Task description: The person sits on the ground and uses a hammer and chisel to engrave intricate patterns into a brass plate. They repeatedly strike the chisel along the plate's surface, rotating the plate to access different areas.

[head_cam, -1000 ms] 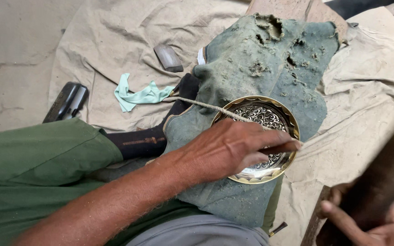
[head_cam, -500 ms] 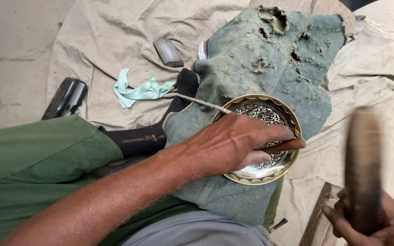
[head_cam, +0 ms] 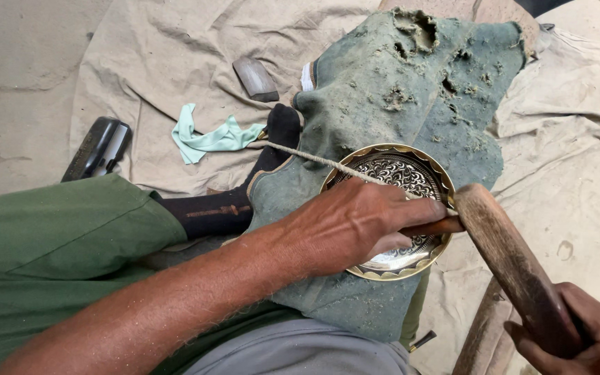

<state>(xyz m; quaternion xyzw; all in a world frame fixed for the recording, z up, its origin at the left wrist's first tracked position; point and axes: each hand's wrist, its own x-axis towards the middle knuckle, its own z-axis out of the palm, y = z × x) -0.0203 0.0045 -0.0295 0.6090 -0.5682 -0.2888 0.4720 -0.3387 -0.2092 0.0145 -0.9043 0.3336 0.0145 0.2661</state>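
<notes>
soft even daylight, sharp focus

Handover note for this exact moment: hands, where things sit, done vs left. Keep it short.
Left hand: lies on the brass plate, gripping a thin chisel.
Right hand: grips a wooden mallet, whose head touches the chisel's end.
Plate lies on a worn green cloth; a cord crosses its rim.
Done: the visible centre is covered in scroll pattern.
Left: cannot tell; the left hand hides part of the plate.
</notes>
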